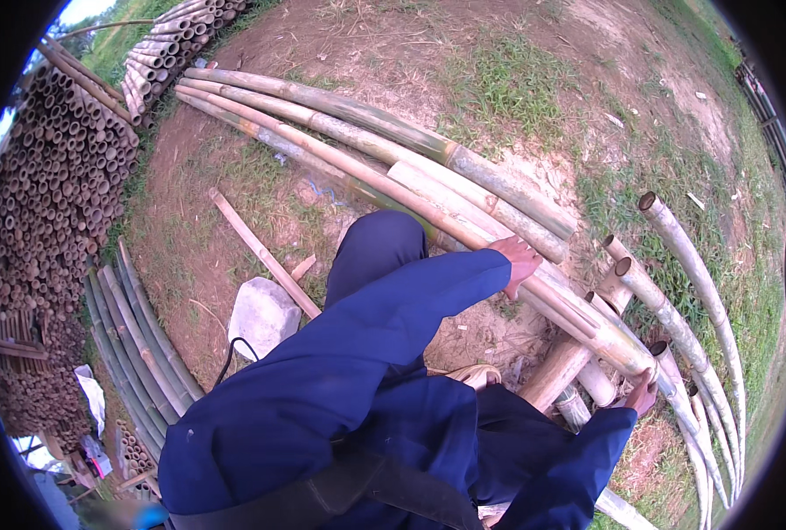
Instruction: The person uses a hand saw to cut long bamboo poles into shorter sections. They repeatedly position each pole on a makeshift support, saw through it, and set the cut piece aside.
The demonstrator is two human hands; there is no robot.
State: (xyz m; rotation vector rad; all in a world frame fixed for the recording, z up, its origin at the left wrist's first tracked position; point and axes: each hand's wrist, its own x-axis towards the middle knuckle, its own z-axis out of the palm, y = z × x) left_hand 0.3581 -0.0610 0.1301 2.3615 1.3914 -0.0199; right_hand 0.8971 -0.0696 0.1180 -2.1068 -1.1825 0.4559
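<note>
A long tan bamboo pole (454, 228) runs slantwise in front of me, from the far left to the near right. My left hand (518, 260) lies over its middle part with the fingers bent down around it. At the pole's near right end, my right hand (643, 395) grips the cut end from below; some of its fingers are hidden. Dark lengthwise lines mark the pole between the hands. Beside it on the far side lie a pale bamboo pole (490, 205) and a greenish bamboo pole (411, 135). A thick bamboo piece (555, 373) lies crosswise under the near end.
Several curved-looking bamboo poles (676, 305) stand out at the right. A whitish block (264, 316) and a split strip (260, 250) lie on the ground at left. Large bamboo stacks (53, 194) rise at the far left, with green poles (141, 344) nearer.
</note>
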